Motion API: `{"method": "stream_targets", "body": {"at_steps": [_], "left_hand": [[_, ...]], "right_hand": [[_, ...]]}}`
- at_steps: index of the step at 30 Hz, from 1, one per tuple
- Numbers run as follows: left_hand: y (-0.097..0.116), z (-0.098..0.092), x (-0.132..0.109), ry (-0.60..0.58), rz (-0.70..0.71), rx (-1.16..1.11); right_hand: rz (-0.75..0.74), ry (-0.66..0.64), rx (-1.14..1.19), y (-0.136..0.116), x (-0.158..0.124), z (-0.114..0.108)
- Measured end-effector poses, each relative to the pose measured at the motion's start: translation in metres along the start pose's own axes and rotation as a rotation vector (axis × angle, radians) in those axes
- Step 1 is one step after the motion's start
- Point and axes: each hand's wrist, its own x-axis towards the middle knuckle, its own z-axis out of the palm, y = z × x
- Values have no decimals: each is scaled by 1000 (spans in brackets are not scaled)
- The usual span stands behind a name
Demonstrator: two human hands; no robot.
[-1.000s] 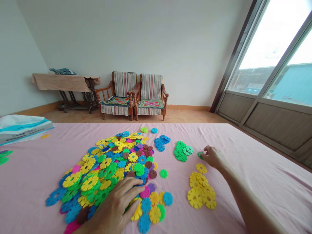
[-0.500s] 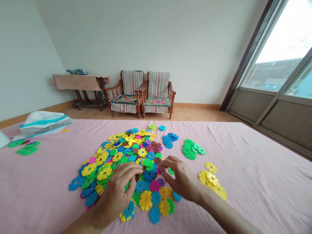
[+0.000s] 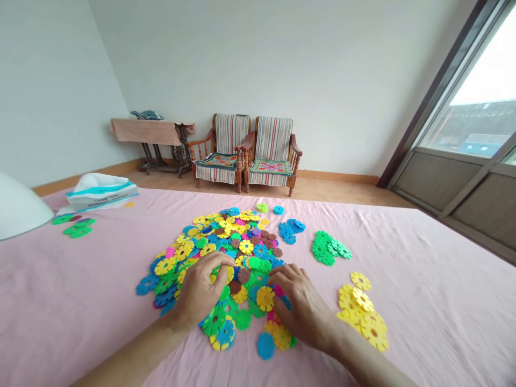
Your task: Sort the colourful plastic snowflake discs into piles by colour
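A wide pile of flower-shaped plastic discs [image 3: 226,236] in several colours lies on the pink cloth [image 3: 423,279]. My left hand [image 3: 200,294] rests on the pile's near side, fingers curled, thumb and forefinger pinched at a disc that I cannot make out clearly. My right hand [image 3: 301,307] lies on the pile's near right edge, fingers stretched flat over the discs beside a yellow disc [image 3: 265,297]. Sorted groups lie to the right: blue discs [image 3: 291,228], green discs [image 3: 327,250] and yellow discs [image 3: 363,314].
A white and teal bag [image 3: 100,191] and a few green discs [image 3: 74,228] lie at the far left, beside a white object [image 3: 16,207]. Beyond the cloth stand two striped wooden chairs [image 3: 250,156], a sewing table [image 3: 153,131] and a large window [image 3: 467,129].
My right hand left the green group and came back to the pile's near right edge. My left hand slid forward onto the pile. The view turned left.
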Motion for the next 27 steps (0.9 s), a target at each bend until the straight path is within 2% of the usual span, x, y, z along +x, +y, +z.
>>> {"method": "stream_targets", "body": {"at_steps": [3, 7, 9, 17, 27], "left_hand": [[-2, -1, 1, 47, -45, -11], [-3, -2, 3, 60, -85, -16], [-4, -3, 4, 60, -98, -20], [-4, 0, 3, 59, -106, -50], [-3, 1, 3, 50, -103, -44]], "right_hand": [[-25, -5, 13, -7, -2, -3], [-230, -153, -4, -27, -4, -1], [-257, -172, -25, -29, -4, 2], [-25, -11, -32, -2, -2, 1], [37, -105, -23, -17, 3, 1]]}}
